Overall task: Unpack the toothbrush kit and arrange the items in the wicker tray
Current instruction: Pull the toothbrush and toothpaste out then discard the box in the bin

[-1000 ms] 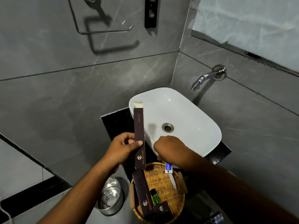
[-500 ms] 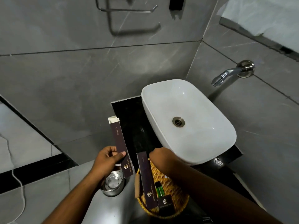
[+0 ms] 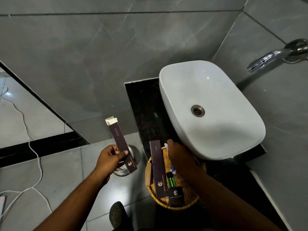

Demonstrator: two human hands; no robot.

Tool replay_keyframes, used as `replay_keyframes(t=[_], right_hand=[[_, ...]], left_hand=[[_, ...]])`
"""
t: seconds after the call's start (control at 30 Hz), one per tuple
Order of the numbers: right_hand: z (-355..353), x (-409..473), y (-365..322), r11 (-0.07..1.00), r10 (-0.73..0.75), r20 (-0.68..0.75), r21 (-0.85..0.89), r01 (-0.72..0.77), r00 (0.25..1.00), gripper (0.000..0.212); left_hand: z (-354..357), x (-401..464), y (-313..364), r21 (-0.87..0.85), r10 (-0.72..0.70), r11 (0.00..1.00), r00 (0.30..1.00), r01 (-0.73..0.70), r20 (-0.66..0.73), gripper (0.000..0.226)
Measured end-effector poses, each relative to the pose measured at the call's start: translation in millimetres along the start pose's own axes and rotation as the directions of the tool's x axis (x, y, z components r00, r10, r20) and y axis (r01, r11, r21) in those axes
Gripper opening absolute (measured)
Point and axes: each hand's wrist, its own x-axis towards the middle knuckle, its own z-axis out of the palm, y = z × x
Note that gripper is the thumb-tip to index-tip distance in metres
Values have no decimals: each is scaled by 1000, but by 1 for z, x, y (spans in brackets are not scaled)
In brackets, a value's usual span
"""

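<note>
My left hand grips the long dark dental kit box, its pale top flap open, held out over the steel bin. My right hand reaches into the round wicker tray on the black counter, fingers curled over a toothbrush whose white tip pokes out above them; a small toothpaste tube shows under the palm. In the tray lie a long dark comb box, a green bottle and a small dark box.
A white basin stands right behind the tray, with a wall tap above it. A steel bin sits on the floor below my left hand. White cable trails across the floor at left. A dark shoe shows at the bottom.
My left hand has carried the opened kit box leftward, away from the basin and over the steel bin. My right hand has stayed in the tray. The view has tilted down and left.
</note>
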Motion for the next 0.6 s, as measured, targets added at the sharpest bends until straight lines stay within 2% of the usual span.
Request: replay_keyframes(t=[0.03, 0.2, 0.27, 0.3, 0.37, 0.43, 0.53, 0.6], right_hand=[[1, -1, -1, 1000, 6, 0, -2, -6, 1000, 5], [9, 0, 0, 993, 62, 101, 96, -72, 993, 19], [10, 1, 4, 970, 99, 110, 211, -120, 989, 20], [17, 3, 7, 957, 111, 70, 262, -126, 991, 18], [27, 5, 10, 965, 93, 55, 240, -103, 994, 4], [33, 7, 12, 968, 80, 39, 234, -87, 996, 23], [36, 12, 8, 970, 68, 9, 234, -68, 998, 8], [36, 12, 7, 970, 79, -6, 232, -76, 997, 12]], left_hand=[[-1, 4, -3, 4, -7, 1000, 1000, 7, -11, 27], [-9, 32, -20, 85, -25, 996, 998, 30, -61, 18], [-13, 51, -28, 124, -27, 991, 993, 41, -111, 21], [-14, 63, -35, 137, -30, 989, 991, 49, -132, 24], [-15, 90, -55, 161, -47, 984, 986, 73, -158, 36], [-14, 116, -80, 183, -67, 978, 981, 100, -181, 43], [-12, 151, -118, 231, -85, 964, 974, 134, -210, 40], [-12, 169, -139, 260, -88, 954, 967, 151, -238, 38]])
